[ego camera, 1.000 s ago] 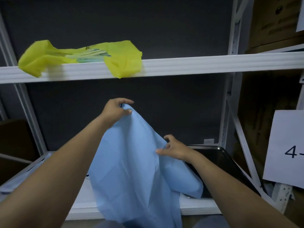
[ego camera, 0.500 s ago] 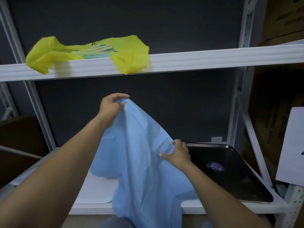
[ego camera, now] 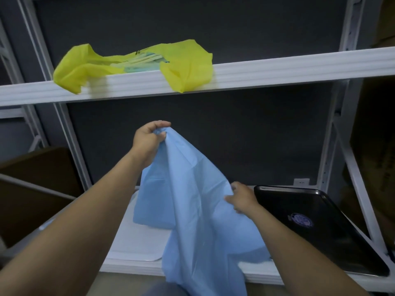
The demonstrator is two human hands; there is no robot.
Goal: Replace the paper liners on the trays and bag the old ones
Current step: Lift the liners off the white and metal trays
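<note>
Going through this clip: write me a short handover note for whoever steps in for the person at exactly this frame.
Left hand pinches the top corner of the thin light-blue paper sheet, held high. Right hand grips its edge lower down. The sheet hangs past the front of the white lower shelf.
Black rectangular tray lies bare on that shelf, to the right. A white flat liner lies to the left.
Yellow plastic bag lies on the upper white shelf, with pale sheets inside.
Done: apparently some liners bagged.
Left: probably line the black tray. I cannot tell whether the blue sheet is new or old.
</note>
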